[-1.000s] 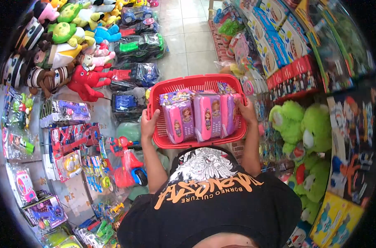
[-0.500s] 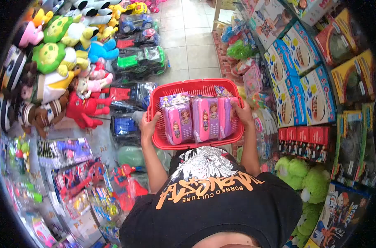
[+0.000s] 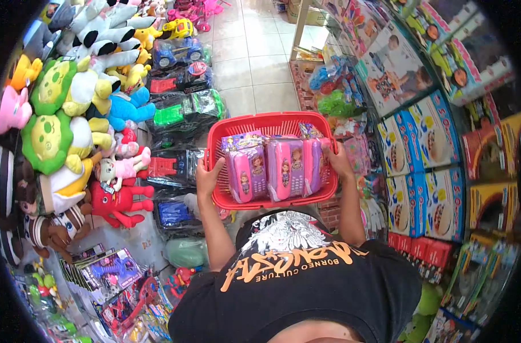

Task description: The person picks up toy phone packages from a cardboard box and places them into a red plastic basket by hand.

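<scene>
I carry a red plastic shopping basket (image 3: 232,121) in front of my body, held at both ends. My left hand (image 3: 209,176) is closed on its left rim, thumb over the edge. On the right rim, my right hand (image 3: 339,161) is closed in the same way. Inside stand several pink and purple toy phones (image 3: 285,171) in clear wrapping, with a cartoon girl and keypad printed on them. Smaller purple printed packs (image 3: 243,140) are tucked behind them. The fingers under the basket's edge are hidden.
Plush toys (image 3: 48,143) and wrapped toy cars (image 3: 186,111) line the left side. Boxed toys (image 3: 426,166) are stacked on the right, beside bagged toys (image 3: 337,103). A tiled aisle (image 3: 234,68) runs ahead between them.
The shelves and toys on both sides have slid down the view as I move forward along the aisle. The basket stays in both hands at about the same place before me.
</scene>
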The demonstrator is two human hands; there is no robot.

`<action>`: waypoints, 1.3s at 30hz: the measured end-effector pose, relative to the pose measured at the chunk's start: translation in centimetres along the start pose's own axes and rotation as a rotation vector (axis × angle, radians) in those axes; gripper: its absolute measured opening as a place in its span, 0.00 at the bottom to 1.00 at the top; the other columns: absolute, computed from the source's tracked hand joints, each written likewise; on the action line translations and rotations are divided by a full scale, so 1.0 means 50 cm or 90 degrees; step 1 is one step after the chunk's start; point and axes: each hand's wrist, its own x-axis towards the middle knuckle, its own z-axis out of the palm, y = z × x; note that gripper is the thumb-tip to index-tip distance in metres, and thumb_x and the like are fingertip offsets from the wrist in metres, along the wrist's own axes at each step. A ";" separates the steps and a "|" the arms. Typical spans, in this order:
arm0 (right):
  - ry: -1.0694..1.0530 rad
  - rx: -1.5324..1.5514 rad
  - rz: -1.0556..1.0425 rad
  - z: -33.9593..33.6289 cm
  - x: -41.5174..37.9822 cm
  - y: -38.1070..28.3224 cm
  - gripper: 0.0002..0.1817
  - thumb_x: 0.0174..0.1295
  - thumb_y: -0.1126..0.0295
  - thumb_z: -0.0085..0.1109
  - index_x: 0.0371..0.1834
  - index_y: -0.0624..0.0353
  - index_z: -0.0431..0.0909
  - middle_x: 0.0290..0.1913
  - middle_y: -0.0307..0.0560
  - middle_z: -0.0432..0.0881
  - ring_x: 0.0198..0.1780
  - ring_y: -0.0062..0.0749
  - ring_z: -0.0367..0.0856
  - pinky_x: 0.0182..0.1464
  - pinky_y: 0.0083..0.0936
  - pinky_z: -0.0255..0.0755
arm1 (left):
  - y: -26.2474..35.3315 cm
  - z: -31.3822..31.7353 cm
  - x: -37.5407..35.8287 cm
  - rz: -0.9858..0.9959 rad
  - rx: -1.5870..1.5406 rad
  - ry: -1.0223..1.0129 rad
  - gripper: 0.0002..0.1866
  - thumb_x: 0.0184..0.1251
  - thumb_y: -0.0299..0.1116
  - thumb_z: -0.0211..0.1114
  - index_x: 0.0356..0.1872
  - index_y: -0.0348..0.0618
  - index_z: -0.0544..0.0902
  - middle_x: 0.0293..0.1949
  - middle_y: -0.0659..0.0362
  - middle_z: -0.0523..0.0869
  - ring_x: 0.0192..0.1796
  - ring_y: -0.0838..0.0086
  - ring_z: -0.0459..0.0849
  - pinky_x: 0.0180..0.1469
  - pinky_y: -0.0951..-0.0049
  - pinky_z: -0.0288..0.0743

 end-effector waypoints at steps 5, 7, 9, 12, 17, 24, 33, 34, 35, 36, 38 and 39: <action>-0.023 -0.030 0.059 0.007 0.150 0.014 0.29 0.53 0.47 0.64 0.46 0.61 0.73 0.38 0.39 0.77 0.37 0.21 0.74 0.42 0.22 0.70 | 0.030 0.042 0.111 -0.080 0.042 -0.001 0.28 0.49 0.47 0.74 0.42 0.36 0.74 0.36 0.56 0.82 0.37 0.77 0.79 0.42 0.75 0.74; -0.018 -0.024 0.067 0.017 0.216 0.061 0.30 0.52 0.46 0.64 0.46 0.61 0.73 0.39 0.40 0.77 0.38 0.22 0.74 0.43 0.23 0.70 | 0.027 0.058 0.158 -0.105 0.054 0.007 0.28 0.49 0.48 0.74 0.42 0.36 0.74 0.37 0.56 0.82 0.37 0.76 0.79 0.43 0.74 0.74; -0.010 -0.013 0.059 0.029 0.300 0.072 0.31 0.52 0.44 0.64 0.46 0.61 0.73 0.40 0.41 0.77 0.39 0.24 0.74 0.44 0.25 0.70 | 0.023 0.075 0.230 -0.113 0.063 0.020 0.29 0.48 0.49 0.74 0.41 0.37 0.74 0.37 0.56 0.82 0.37 0.76 0.80 0.43 0.73 0.74; -0.038 -0.008 0.089 0.043 0.382 0.031 0.34 0.50 0.41 0.63 0.47 0.61 0.72 0.43 0.44 0.76 0.43 0.26 0.74 0.48 0.27 0.69 | 0.005 0.095 0.307 -0.086 0.132 0.035 0.30 0.48 0.51 0.73 0.42 0.38 0.74 0.37 0.55 0.83 0.39 0.72 0.80 0.45 0.70 0.73; -0.125 -0.023 0.106 0.052 0.549 0.084 0.42 0.57 0.31 0.43 0.51 0.65 0.70 0.46 0.48 0.75 0.50 0.30 0.72 0.57 0.29 0.63 | 0.048 0.138 0.389 -0.112 0.129 0.051 0.31 0.46 0.52 0.74 0.44 0.38 0.75 0.40 0.52 0.83 0.43 0.68 0.82 0.48 0.68 0.73; -0.077 -0.023 0.083 0.105 0.680 0.038 0.51 0.57 0.27 0.29 0.59 0.70 0.64 0.56 0.55 0.70 0.59 0.40 0.66 0.64 0.31 0.54 | 0.010 0.187 0.532 -0.182 0.196 0.073 0.35 0.43 0.58 0.72 0.43 0.36 0.76 0.41 0.48 0.83 0.45 0.61 0.82 0.49 0.63 0.73; -0.078 -0.054 0.210 0.144 0.881 0.110 0.49 0.60 0.30 0.25 0.67 0.66 0.57 0.69 0.55 0.57 0.71 0.39 0.52 0.70 0.29 0.44 | -0.089 0.265 0.772 -0.256 0.317 -0.037 0.42 0.42 0.60 0.71 0.48 0.32 0.70 0.47 0.42 0.80 0.51 0.56 0.79 0.53 0.62 0.71; -0.070 -0.059 0.203 0.158 0.916 0.109 0.49 0.60 0.30 0.25 0.67 0.66 0.57 0.69 0.55 0.57 0.71 0.39 0.52 0.70 0.29 0.44 | -0.080 0.280 0.812 -0.249 0.308 -0.041 0.42 0.42 0.60 0.71 0.48 0.32 0.70 0.47 0.42 0.80 0.51 0.56 0.79 0.53 0.62 0.71; -0.052 -0.053 0.235 0.170 0.943 0.115 0.47 0.62 0.32 0.26 0.67 0.66 0.58 0.67 0.56 0.61 0.69 0.41 0.55 0.69 0.30 0.46 | -0.076 0.291 0.842 -0.267 0.296 -0.062 0.42 0.43 0.59 0.71 0.49 0.32 0.70 0.47 0.42 0.79 0.51 0.56 0.79 0.54 0.62 0.70; -0.037 -0.047 0.276 0.171 0.958 0.132 0.44 0.64 0.34 0.28 0.66 0.66 0.60 0.65 0.58 0.64 0.68 0.42 0.59 0.68 0.30 0.48 | -0.080 0.299 0.857 -0.296 0.287 -0.086 0.41 0.43 0.58 0.71 0.49 0.32 0.69 0.47 0.42 0.79 0.51 0.56 0.79 0.54 0.62 0.70; -0.038 -0.030 0.312 0.166 1.001 0.271 0.45 0.63 0.33 0.27 0.66 0.66 0.59 0.65 0.59 0.62 0.68 0.44 0.58 0.68 0.31 0.48 | -0.152 0.305 0.897 -0.311 0.306 -0.108 0.40 0.44 0.57 0.72 0.49 0.33 0.69 0.48 0.44 0.79 0.52 0.58 0.79 0.55 0.62 0.70; -0.039 -0.003 0.326 0.188 1.045 0.331 0.46 0.62 0.32 0.27 0.66 0.66 0.59 0.66 0.61 0.61 0.68 0.45 0.57 0.69 0.32 0.48 | -0.169 0.308 0.920 -0.265 0.286 -0.144 0.40 0.44 0.56 0.72 0.49 0.33 0.69 0.48 0.45 0.79 0.52 0.58 0.79 0.55 0.62 0.70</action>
